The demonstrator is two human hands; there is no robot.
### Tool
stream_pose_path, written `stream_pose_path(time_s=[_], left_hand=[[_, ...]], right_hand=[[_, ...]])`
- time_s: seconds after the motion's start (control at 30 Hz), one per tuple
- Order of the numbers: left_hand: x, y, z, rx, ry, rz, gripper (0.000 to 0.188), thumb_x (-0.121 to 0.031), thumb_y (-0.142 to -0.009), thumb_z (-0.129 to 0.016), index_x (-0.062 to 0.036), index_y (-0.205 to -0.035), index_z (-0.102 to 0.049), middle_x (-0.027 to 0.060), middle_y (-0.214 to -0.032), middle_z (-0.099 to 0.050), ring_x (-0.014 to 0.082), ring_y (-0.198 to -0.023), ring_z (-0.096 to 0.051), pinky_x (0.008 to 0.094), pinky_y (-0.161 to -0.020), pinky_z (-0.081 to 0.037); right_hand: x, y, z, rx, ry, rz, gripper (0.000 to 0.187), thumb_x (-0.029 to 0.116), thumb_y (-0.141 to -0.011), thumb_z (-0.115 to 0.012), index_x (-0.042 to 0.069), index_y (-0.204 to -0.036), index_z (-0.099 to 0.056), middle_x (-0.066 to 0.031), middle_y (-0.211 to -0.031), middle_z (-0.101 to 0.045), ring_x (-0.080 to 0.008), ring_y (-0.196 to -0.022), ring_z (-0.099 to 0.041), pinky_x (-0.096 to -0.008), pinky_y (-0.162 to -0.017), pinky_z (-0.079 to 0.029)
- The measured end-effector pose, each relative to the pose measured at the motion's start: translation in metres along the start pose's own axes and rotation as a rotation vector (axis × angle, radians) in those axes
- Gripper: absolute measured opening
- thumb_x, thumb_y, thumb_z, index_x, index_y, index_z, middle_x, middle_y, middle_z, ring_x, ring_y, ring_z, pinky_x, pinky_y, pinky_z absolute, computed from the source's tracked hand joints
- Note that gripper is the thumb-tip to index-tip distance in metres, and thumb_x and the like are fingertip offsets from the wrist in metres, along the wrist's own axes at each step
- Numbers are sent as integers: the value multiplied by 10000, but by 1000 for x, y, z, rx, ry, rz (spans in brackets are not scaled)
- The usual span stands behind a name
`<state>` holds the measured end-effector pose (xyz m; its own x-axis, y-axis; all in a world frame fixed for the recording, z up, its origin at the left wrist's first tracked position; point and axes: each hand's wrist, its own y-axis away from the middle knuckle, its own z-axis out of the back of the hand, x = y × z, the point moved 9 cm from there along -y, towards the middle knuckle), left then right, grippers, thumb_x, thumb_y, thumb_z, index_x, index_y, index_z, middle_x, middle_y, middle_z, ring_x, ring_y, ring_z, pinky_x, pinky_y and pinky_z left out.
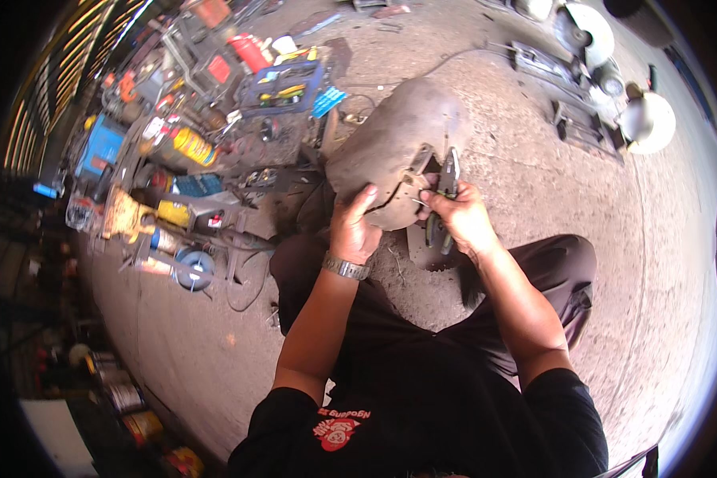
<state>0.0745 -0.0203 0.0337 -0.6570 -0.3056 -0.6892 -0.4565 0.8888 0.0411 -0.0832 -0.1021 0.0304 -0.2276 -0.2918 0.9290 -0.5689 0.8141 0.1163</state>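
At centre frame, the left hand (354, 233) grips a brown domed shell (398, 135), thumb on top; the right hand (464, 217) curls round pliers (452, 169), apparently working the split edge. Next calls for steady support.

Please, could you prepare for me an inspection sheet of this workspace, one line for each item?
Surface: rough, stained floor.
Job's things: brown curved shell with a dark jagged gap at its near end; pliers with green handles.
Clutter: blue tray of tools, yellow can and many mixed items crowd the left side.
Hands: left hand grips the shell's near left edge; right hand holds the pliers beside the gap.
Cables: a dark cable crosses the floor beyond the shell.
Surroundings: machines with large pale discs at upper right.
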Motion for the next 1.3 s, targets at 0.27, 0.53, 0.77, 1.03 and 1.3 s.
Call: stream_pose_path(time_s=[0.27, 0.53, 0.77, 1.03, 1.3], left_hand=[[19, -16, 22, 31, -48, 68, 523, -146, -947, -659, -27, -1428, -491, 127, -1376, -600, 298, -1262, -587, 490, -1098, -447], [21, -33, 20, 18, -118, 121, 574, -122, -894, -712, -36, -1420, -499, 106, -1344, -603, 280, -1243, -585, 487, -1057, -476], [28, -26, 2, 68, -205, 126, 570, -107, -903, -699, -20, -1425, -488, 127, -1350, -600, 296, -1248, -588, 500, -1068, -472], [31, -21, -6, 130, -246, 113, 592, -88, -902, -685, -7, -1444, -460, 140, -1356, -593, 309, -1260, -582, 513, -1080, -464], [39, -17, -2, 181, -190, 111, 640, -81, -920, -669, -34, -1494, -391, 140, -1427, -540, 322, -1296, -553, 541, -1094, -454]], right_hand=[[17, 3, 38, -101, 73, 41, 230, 21, -947, -662, 21, -1176, -650, -24, -843, -678, -101, -699, -634, -268, -633, -519], [9, -1, 68, -156, 144, 111, 55, 41, -921, -693, 66, -967, -676, 5, -791, -661, -83, -703, -607, -258, -659, -509], [-11, -7, 46, -1, 296, -94, 222, 84, -912, -745, 6, -1114, -693, 1, -801, -652, -89, -692, -590, -261, -651, -495], [-20, 0, 41, -47, 154, -186, 166, 164, -914, -762, 10, -930, -701, -29, -717, -636, -115, -630, -583, -285, -616, -468], [-9, 4, 42, -146, 120, -167, 160, 157, -906, -768, 17, -932, -695, -34, -718, -635, -116, -613, -567, -292, -587, -467]])
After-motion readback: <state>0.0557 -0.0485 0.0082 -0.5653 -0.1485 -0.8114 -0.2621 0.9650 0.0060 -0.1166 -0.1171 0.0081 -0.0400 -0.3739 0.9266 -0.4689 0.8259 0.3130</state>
